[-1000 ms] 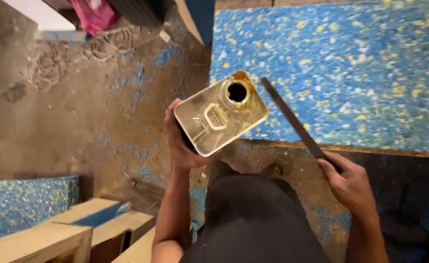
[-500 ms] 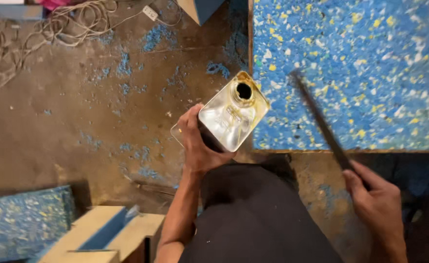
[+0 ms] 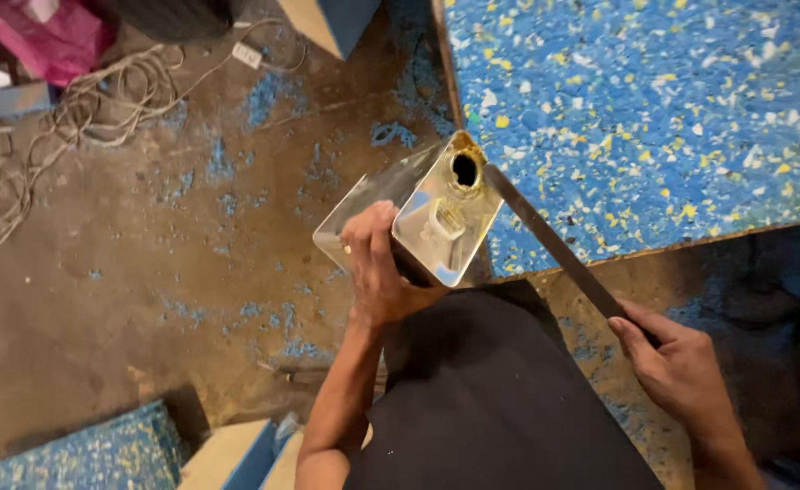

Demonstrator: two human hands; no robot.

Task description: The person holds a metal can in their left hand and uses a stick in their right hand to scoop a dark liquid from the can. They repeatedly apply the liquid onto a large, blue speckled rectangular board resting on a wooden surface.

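Head view looks down on my left hand (image 3: 383, 272), its grip wrapped tight around a shiny rectangular metal can (image 3: 418, 213) with a round open spout, tilted over the edge of the blue foam slab speckled yellow and white (image 3: 654, 118). My right hand (image 3: 681, 367) grips a long flat dark metal blade (image 3: 554, 249), whose tip touches the can beside the spout.

Shiny rectangular metal can (image 3: 422, 222) tilted beside the blue foam sheet (image 3: 654, 118).

left hand (image 3: 383, 268) raised, fingers (image 3: 368, 234) curled in a grip, right hand (image 3: 677, 363) low, fingers closed
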